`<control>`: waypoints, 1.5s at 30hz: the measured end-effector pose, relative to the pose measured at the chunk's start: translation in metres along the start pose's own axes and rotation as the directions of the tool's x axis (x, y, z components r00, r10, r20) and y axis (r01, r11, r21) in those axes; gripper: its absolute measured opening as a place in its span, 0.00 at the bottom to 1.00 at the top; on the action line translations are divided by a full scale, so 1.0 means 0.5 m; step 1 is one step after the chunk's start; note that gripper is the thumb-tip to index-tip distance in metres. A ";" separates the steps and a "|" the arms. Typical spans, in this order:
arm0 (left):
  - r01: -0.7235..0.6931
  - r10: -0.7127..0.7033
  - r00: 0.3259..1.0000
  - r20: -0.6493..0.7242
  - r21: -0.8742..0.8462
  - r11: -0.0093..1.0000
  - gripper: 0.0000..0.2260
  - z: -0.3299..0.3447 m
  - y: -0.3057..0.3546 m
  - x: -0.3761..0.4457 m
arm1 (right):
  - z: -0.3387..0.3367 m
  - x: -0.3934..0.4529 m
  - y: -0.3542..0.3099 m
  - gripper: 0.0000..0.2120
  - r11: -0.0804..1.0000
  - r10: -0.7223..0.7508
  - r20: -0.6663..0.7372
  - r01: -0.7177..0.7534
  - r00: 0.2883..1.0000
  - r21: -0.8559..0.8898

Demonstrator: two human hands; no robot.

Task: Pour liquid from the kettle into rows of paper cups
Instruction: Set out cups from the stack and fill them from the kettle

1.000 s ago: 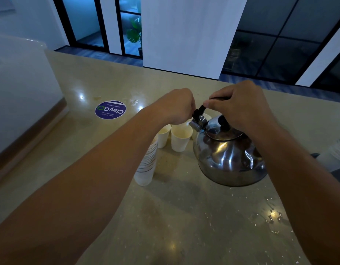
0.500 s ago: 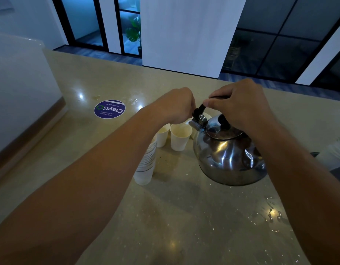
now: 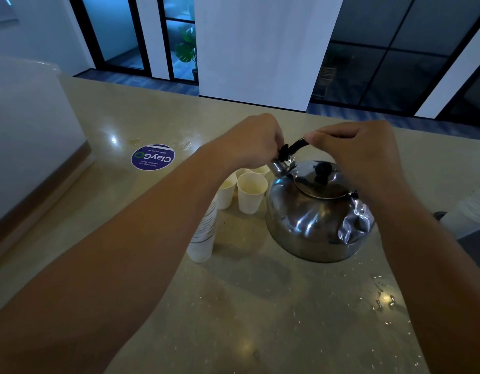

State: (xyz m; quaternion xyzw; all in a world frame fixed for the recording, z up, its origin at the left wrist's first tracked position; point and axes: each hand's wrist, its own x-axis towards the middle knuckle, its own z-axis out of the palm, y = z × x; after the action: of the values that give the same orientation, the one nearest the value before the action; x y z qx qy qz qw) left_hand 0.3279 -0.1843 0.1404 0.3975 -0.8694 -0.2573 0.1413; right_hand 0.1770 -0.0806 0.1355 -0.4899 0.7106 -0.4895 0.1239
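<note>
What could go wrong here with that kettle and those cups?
The kettle spout sits right beside the light paper cups, so a swing could topple them. The left hand works at the spout, where liquid could splash it. The counter already shows wet drops, so spills happen.

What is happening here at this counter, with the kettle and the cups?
A person is working at a steel kettle that stands on the counter. The right hand grips its black handle. The left hand is curled at the spout; what it does there is hidden. A few open paper cups stand beside the spout, and a stack of cups stands nearer. No pouring shows yet.
</note>
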 end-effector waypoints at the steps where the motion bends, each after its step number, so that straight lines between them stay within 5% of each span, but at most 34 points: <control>1: -0.018 0.017 1.000 -0.007 -0.006 1.000 0.17 -0.001 0.010 0.000 | -0.010 -0.004 0.006 0.07 0.998 0.018 -0.023 -0.016 1.000 0.062; 6: -0.100 0.100 0.995 0.012 0.002 0.995 0.17 0.023 0.056 0.000 | -0.053 -0.027 0.048 0.10 0.962 0.152 -0.093 -0.126 0.984 0.241; 28: -0.115 0.113 0.968 0.223 -0.006 0.993 0.10 0.239 0.098 0.017 | -0.098 -0.151 0.206 0.06 0.898 0.393 -0.120 -0.352 0.912 0.265; 35: -0.124 0.140 0.971 0.196 -0.094 0.988 0.16 0.252 0.074 -0.042 | -0.103 -0.159 0.219 0.04 0.936 0.349 -0.068 -0.345 0.934 0.074; 39: -0.117 0.125 0.989 0.084 -0.089 0.989 0.21 0.236 0.061 -0.100 | -0.088 -0.154 0.192 0.11 0.948 0.149 -0.135 -0.181 0.980 -0.261; 45: -0.099 0.055 0.980 -0.190 -0.233 0.967 0.18 0.193 0.011 -0.235 | -0.024 -0.169 0.102 0.09 0.997 -0.049 -0.039 0.047 0.998 -0.067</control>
State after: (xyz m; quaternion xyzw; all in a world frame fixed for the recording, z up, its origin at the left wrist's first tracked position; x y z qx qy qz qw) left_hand 0.3570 -0.0591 0.0590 0.3650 -0.8300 -0.3180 0.2770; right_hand 0.1810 -0.0026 0.0740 -0.5006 0.7170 -0.4782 0.0813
